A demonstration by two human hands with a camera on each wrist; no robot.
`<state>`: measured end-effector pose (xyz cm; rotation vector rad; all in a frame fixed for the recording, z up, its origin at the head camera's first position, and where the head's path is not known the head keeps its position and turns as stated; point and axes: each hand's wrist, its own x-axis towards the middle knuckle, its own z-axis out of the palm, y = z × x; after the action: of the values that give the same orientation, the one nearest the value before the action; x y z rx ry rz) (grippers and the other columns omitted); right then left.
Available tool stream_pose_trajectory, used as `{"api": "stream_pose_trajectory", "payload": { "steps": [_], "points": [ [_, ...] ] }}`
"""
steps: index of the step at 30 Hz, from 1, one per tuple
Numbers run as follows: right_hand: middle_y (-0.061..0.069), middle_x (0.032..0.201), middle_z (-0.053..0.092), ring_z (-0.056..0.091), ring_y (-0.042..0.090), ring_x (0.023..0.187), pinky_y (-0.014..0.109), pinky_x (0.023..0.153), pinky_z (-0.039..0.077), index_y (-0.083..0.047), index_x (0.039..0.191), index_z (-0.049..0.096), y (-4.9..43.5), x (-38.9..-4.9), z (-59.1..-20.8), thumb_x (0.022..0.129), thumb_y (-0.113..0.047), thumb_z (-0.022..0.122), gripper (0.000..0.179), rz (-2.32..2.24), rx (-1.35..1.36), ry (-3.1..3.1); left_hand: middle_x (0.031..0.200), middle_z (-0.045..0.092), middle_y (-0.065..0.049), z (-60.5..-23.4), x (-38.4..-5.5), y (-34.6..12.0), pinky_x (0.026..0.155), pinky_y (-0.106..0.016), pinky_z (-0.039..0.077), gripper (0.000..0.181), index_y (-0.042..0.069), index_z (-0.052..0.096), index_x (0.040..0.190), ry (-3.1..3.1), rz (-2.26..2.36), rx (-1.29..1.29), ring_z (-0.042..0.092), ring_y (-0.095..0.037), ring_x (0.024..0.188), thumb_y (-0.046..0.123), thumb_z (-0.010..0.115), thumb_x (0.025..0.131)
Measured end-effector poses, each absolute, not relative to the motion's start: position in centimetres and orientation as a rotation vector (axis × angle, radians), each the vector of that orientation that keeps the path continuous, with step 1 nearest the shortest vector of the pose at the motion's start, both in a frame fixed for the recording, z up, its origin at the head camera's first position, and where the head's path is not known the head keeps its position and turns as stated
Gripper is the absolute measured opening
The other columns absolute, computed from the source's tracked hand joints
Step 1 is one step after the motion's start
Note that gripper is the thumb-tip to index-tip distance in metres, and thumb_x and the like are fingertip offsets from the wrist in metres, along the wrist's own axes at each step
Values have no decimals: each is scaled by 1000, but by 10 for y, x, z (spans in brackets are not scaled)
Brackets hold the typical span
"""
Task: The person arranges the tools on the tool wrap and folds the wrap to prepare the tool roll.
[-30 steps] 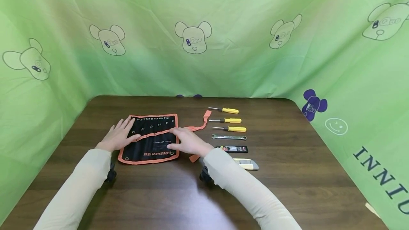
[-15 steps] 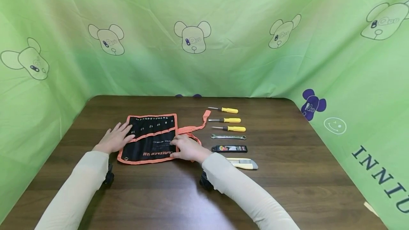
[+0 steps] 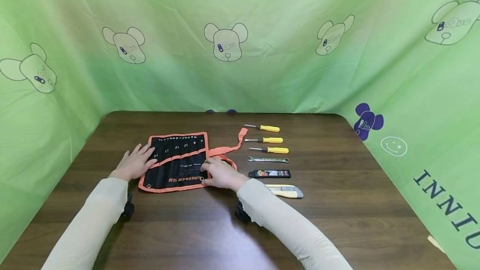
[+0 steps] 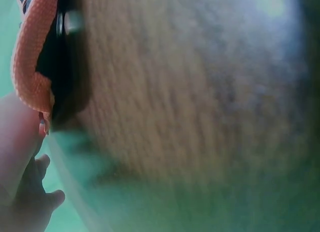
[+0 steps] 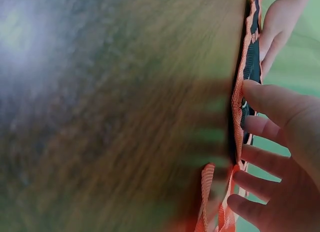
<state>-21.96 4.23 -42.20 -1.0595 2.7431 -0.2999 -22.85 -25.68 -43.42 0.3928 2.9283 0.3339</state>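
Observation:
A black tool pouch (image 3: 170,174) with orange trim lies unrolled on the brown table, its upper row of pockets marked with numbers. My left hand (image 3: 133,163) rests on the pouch's left edge, fingers spread. At its lower right edge, my right hand (image 3: 223,174) touches the cloth with its fingertips. In the right wrist view, the thumb and spread fingers (image 5: 267,157) meet the orange border, holding nothing between them. From the pouch's right side runs an orange tie strap (image 3: 228,149), partly hidden by the right hand.
Right of the pouch, tools lie in a column: three yellow-handled screwdrivers (image 3: 275,150), a combination wrench (image 3: 268,160), a flat black labelled pack (image 3: 270,173) and a pale utility knife (image 3: 286,191), partly covered by the right sleeve. A green printed cloth (image 3: 225,86) hangs behind the table.
Over the past second my right hand has moved a little right and nearer, to the pouch's lower right edge. My left hand has slid slightly left. The pouch has hardly shifted.

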Motion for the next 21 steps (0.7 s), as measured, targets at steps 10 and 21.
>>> {"api": "stream_pose_trajectory", "payload": {
  "steps": [10,21],
  "points": [
    [5,119,52,45,23,113,39,95,36,-16,107,64,47,-223,-418,85,-28,67,25,-277,-1091,2730,141,28,-29,-430,-224,-250,98,-65,11,55,-7,37,136,2975,284,381,14,-48,130,31,45,97],
    [7,117,54,43,23,114,40,97,35,-15,104,66,54,-229,-423,83,-21,68,22,-277,-1139,2803,133,37,-32,-431,-218,-248,98,-65,14,55,-6,40,135,3027,208,401,20,-48,128,31,48,95]
  ]
}}
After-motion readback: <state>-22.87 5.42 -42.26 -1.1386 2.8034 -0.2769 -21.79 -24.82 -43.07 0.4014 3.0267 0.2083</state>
